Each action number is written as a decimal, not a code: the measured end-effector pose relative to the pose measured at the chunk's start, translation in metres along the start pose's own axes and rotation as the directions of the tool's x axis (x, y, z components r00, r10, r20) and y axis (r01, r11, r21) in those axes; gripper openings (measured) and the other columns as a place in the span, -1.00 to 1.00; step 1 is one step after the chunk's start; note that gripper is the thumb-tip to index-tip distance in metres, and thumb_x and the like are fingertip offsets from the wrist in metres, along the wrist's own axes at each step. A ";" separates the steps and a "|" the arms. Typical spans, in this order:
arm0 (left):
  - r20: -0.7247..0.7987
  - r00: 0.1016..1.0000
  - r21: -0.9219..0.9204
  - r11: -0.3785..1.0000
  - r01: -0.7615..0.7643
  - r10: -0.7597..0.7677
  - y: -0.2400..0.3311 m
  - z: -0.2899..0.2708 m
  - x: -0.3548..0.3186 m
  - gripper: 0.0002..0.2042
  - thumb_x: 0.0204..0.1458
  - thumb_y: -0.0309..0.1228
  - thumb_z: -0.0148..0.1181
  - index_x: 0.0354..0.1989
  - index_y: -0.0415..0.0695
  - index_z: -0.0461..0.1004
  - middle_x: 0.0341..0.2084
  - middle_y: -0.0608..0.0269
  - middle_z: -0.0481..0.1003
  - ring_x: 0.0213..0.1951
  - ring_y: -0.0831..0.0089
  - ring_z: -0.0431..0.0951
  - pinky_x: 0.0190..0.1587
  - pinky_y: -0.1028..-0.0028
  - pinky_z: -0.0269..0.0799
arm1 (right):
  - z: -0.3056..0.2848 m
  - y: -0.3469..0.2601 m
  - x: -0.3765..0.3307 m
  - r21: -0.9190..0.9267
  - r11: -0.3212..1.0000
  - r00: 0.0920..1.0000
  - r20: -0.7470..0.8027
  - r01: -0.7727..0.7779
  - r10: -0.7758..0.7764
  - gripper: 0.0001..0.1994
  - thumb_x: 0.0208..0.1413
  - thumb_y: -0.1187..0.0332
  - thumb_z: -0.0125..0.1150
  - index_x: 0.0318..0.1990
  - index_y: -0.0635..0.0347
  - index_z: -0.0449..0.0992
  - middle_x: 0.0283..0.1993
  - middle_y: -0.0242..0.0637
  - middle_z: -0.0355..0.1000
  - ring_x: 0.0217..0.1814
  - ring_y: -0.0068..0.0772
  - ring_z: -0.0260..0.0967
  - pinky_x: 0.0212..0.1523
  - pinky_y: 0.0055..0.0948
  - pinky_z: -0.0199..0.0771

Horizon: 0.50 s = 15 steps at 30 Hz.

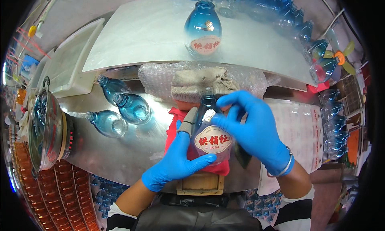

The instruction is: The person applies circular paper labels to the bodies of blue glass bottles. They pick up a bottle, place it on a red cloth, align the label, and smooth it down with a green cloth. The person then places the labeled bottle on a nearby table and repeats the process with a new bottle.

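A blue glass bottle (212,139) with a large cream-and-red oval label leans neck-away in front of me on a red cloth (171,128). My left hand (176,161), in a blue glove, is closed around its left side, thumb across the lower front. Grey knit fabric (187,121) covers fingers of that hand. My right hand (256,128), also blue-gloved, is over the bottle's right shoulder. Its thumb touches the glass beside a small pale label (209,115), while the bent index finger stays apart from the thumb near the neck. Behind the neck lies a folded beige cloth (198,80).
A labelled blue bottle (203,28) stands on the white board (132,34), with several more along its far right edge. Unlabelled blue bottles (134,108) are on the metal table at left. Nearby are bubble wrap (156,80), label sheets (294,122), and a pot (42,130) on a cooker.
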<state>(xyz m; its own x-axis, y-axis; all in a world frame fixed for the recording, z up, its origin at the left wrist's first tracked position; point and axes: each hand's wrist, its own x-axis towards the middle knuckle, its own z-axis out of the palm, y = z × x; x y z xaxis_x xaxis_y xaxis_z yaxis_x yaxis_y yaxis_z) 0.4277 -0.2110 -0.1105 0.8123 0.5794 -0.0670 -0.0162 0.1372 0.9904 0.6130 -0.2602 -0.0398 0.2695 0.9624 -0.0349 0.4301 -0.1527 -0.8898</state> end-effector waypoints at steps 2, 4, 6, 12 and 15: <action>-0.006 0.999 0.041 0.998 -0.043 0.043 -0.001 -0.005 0.001 0.00 -0.15 -0.23 0.31 0.29 -0.30 -0.35 0.26 -0.05 -0.11 0.28 0.23 -0.06 0.26 0.34 -0.07 | 0.005 0.016 0.004 0.120 0.992 0.976 -0.205 -0.048 0.072 -0.76 -0.12 0.32 0.32 -0.33 0.20 0.42 -0.57 -0.42 0.32 -0.51 -0.69 0.24 -0.49 -0.63 0.26; 0.032 0.996 -0.067 0.994 -0.084 0.086 0.001 -0.009 0.001 -0.07 -0.11 -0.26 0.27 0.29 -0.29 -0.28 0.22 -0.02 -0.02 0.24 0.26 0.04 0.23 0.36 -0.01 | 0.009 0.022 -0.014 0.302 0.944 0.972 -0.145 -0.133 0.183 -0.75 -0.12 0.30 0.35 -0.39 0.17 0.38 -0.53 -0.46 0.30 -0.49 -0.73 0.20 -0.50 -0.66 0.23; -0.017 0.999 -0.239 0.971 0.028 -0.033 0.007 -0.010 0.007 -0.22 -0.05 -0.29 0.21 0.25 -0.29 -0.14 0.15 0.04 0.11 0.16 0.33 0.16 0.18 0.39 0.08 | 0.020 0.031 -0.039 0.395 0.899 0.971 -0.059 -0.191 0.232 -0.69 -0.14 0.29 0.39 -0.46 0.13 0.29 -0.49 -0.52 0.24 -0.48 -0.75 0.16 -0.50 -0.68 0.21; -0.050 0.963 -0.327 0.915 0.235 -0.265 0.033 -0.005 0.030 -0.53 0.05 -0.29 0.12 0.08 -0.23 0.19 -0.10 0.22 0.35 -0.05 0.50 0.34 0.01 0.48 0.28 | 0.054 0.044 -0.062 0.568 0.801 0.955 -0.080 -0.191 0.285 -0.63 -0.23 0.32 0.46 -0.52 0.11 0.25 -0.56 -0.57 0.17 -0.52 -0.77 0.07 -0.54 -0.71 0.15; -0.067 0.965 -0.338 0.916 0.217 -0.253 0.033 -0.004 0.029 -0.54 0.06 -0.28 0.12 0.08 -0.22 0.20 -0.10 0.22 0.35 -0.05 0.50 0.35 0.01 0.49 0.28 | 0.058 0.043 -0.064 0.584 0.792 0.948 -0.113 -0.178 0.297 -0.63 -0.22 0.32 0.46 -0.53 0.11 0.25 -0.59 -0.58 0.16 -0.53 -0.78 0.06 -0.54 -0.71 0.15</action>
<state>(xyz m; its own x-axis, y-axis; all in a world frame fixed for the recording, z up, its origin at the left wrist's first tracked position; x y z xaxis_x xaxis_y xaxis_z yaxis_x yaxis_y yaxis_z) 0.4487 -0.1867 -0.0800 0.7489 0.5785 -0.3233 -0.0362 0.5228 0.8517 0.5649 -0.3152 -0.1023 0.4809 0.8416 -0.2458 -0.2105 -0.1613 -0.9642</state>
